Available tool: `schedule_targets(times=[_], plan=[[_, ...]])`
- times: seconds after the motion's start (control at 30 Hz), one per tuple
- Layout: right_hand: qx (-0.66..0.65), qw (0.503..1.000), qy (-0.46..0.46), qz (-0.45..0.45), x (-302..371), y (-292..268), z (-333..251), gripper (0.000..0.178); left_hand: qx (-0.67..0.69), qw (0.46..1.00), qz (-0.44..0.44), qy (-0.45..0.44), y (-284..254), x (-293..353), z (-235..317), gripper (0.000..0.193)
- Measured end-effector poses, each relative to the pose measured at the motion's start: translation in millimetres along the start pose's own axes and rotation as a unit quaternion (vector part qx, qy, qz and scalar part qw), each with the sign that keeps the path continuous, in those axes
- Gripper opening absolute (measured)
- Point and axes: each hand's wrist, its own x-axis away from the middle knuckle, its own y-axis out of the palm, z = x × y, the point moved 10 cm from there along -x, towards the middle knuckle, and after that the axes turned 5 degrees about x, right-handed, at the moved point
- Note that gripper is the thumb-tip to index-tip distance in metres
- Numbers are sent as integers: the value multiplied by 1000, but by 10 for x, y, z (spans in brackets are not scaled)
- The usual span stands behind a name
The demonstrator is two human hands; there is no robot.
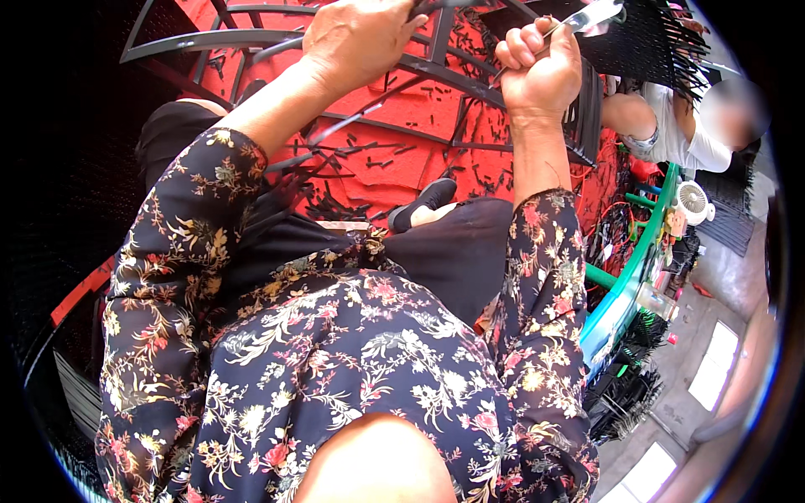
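Note:
A dark grey metal frame with curved bars stretches across the top in front of me. My left hand is closed at one of its upper bars, fingers curled round something dark at the picture's top edge; whether that is the bar or a strip I cannot tell. To the right, my right hand makes a fist round a thin, shiny metal tool, whose bright flat end sticks out past the thumb. Black woven strips with loose ends hang from the frame just beyond that fist.
Red sheeting strewn with short black offcuts covers the floor under the frame. My shoe rests on it. At right stand a green-edged table, a white fan and another person in a white shirt. Black strip bundles lie beyond.

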Motion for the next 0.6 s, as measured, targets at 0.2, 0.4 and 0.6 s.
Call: schedule_targets(times=[0.2, 0.4, 0.6], plan=[[10, 1000, 2, 8, 0, 117, 127, 25, -41, 999, -34, 5, 50, -52, 67, 11], [37, 999, -20, 10, 22, 191, 105, 24, -57, 997, -40, -25, 17, -75, 56, 11], [72, 997, 18, 14, 8, 231, 193, 23, -60, 998, -24, -23, -38, -45, 60, 11]])
